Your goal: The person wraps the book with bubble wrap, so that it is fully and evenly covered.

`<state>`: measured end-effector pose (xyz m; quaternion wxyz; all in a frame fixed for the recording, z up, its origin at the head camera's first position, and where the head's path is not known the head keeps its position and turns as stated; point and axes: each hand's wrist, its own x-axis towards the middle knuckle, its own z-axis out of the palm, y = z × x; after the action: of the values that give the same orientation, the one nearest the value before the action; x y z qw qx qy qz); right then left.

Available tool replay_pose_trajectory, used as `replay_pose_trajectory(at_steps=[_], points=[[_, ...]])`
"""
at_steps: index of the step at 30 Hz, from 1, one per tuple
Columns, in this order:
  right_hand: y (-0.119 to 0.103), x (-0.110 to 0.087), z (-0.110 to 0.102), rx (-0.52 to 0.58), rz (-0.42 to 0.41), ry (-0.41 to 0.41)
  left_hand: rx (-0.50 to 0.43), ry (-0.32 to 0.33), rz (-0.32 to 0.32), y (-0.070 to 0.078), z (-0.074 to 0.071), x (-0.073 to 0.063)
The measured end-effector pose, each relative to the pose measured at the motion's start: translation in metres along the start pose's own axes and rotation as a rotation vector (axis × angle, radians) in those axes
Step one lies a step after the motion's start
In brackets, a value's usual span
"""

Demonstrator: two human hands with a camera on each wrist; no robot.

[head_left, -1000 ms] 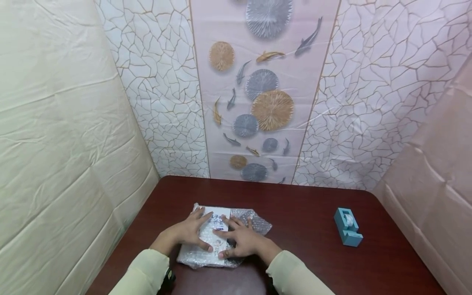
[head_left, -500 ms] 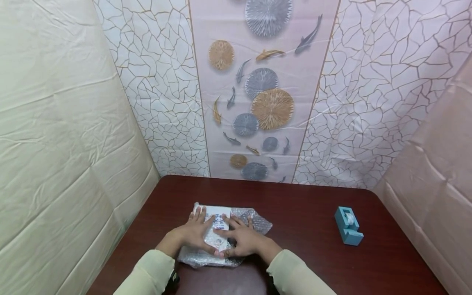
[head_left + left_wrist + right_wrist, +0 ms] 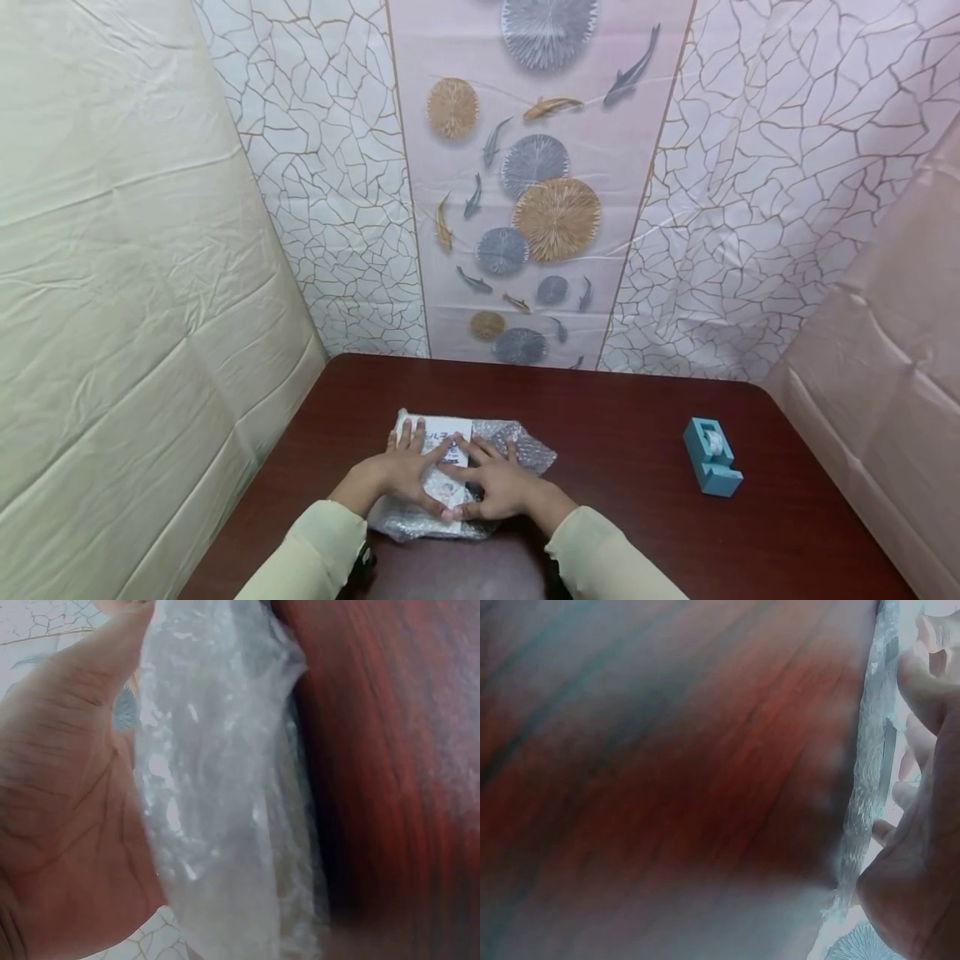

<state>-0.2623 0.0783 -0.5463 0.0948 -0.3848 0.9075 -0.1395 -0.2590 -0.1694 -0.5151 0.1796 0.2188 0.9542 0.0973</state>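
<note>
A flat white book-like item [image 3: 442, 427] with blue printed characters lies on the table inside bubble wrap [image 3: 408, 523]. My left hand [image 3: 401, 477] rests on its left half, fingers straight and spread. Across the right part lies my right hand [image 3: 498, 485], its fingers also spread. The two thumbs meet near the front edge. In the left wrist view, the palm [image 3: 67, 810] is beside the crinkled bubble wrap [image 3: 217, 750]. The right wrist view has my right hand [image 3: 919, 840] over the package's thin wrapped edge [image 3: 866, 750]. Both hands hide much of the cover.
A blue tape dispenser [image 3: 711, 458] with a roll of clear tape stands at the right on the dark red wooden table [image 3: 615, 475]. A loose flap of bubble wrap [image 3: 528, 446] sticks out to the package's right. Fabric-covered walls [image 3: 150, 317] enclose the table.
My left hand has slid rightward and inward over the package, and its thumb has come up against the right thumb. The right hand has stayed in place.
</note>
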Motion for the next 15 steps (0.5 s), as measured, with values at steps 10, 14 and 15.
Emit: replay_pose_trajectory(at_steps=[10,14,15], points=[[0.000,0.000,0.003,0.010,0.017,-0.003,0.018,0.017,-0.019,0.005,0.007,0.001],[0.000,0.000,0.003,0.024,0.022,0.005,0.066,0.015,-0.058,0.011,0.006,0.001],[0.000,0.000,0.003,0.026,0.022,0.008,0.074,0.019,-0.063,0.011,0.007,0.002]])
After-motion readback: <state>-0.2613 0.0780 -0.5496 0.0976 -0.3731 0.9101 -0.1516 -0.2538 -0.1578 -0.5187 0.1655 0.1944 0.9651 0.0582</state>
